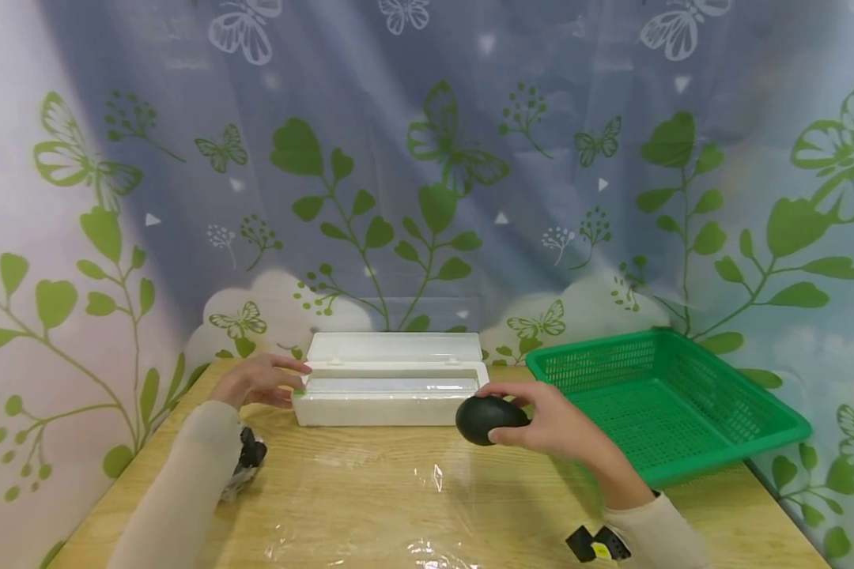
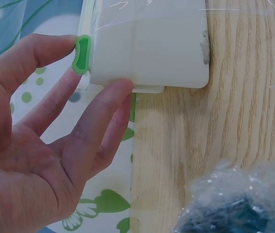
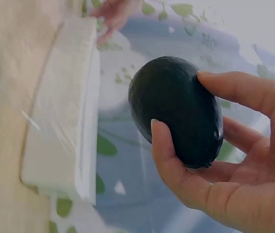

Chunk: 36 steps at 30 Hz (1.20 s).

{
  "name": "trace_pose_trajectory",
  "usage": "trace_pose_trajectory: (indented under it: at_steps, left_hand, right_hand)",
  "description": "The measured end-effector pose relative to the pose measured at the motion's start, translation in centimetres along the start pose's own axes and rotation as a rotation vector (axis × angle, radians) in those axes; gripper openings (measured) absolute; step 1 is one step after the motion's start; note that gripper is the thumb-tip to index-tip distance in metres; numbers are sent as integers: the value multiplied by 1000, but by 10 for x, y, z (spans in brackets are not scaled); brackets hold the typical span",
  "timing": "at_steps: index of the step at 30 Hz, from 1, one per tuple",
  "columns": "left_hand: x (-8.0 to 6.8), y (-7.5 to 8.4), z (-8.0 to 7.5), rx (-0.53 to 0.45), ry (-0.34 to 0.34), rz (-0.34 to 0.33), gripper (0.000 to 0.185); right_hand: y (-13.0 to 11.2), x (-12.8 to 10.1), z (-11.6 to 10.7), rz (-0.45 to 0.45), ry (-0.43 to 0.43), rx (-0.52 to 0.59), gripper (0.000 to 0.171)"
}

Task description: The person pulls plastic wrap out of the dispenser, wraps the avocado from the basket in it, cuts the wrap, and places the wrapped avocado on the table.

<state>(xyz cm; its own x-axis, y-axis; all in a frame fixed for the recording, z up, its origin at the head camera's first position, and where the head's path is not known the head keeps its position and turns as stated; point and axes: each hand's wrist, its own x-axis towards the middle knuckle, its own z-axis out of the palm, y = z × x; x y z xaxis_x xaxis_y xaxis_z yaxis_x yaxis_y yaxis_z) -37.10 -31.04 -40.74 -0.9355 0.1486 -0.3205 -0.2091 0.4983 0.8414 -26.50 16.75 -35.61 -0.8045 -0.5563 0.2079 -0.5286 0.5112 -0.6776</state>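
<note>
In the head view, my right hand [image 1: 541, 419] holds a dark avocado [image 1: 489, 420] above the table, just in front of the box's right end. Thumb and fingers grip its sides in the right wrist view, where the avocado [image 3: 174, 109] looks oval and nearly black. A long white cling film box [image 1: 387, 407] stands at the back with its lid [image 1: 394, 348] raised. At the box's left end, my left hand [image 1: 259, 381] pinches a small green slider [image 2: 82, 54] between its fingertips. Another fingertip of that hand touches the box's end.
Clear film [image 1: 398, 482] lies over the wooden table [image 1: 341, 521] in front of the box. A green plastic basket [image 1: 712, 466] stands at the right. A dark thing in crinkled clear plastic [image 2: 244, 208] sits near the left forearm. A patterned curtain [image 1: 370, 261] hangs behind.
</note>
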Motion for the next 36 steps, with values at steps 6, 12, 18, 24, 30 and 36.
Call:
trace_pose_trajectory:
  at_steps: [6,12,18,24,30,36]
  left_hand:
    - [-1,-1,1,-9,7,0,57]
    - [1,-1,3,-9,11,3,57]
    - [1,-2,2,-11,21,4,55]
    - [-2,-2,0,1,27,5,54]
    - [-3,-2,1,9,27,21,54]
    - [-2,-3,2,6,18,23,55]
  right_hand:
    - [-5,6,31,-107,-17,-3,44]
    - [-6,11,50,-148,-31,17,42]
    - [-7,14,60,-124,-36,34,42]
    - [-7,20,77,-101,-82,62,43]
    - [-7,28,104,-96,-145,114,43]
    - [-5,35,129,-73,-180,148,44]
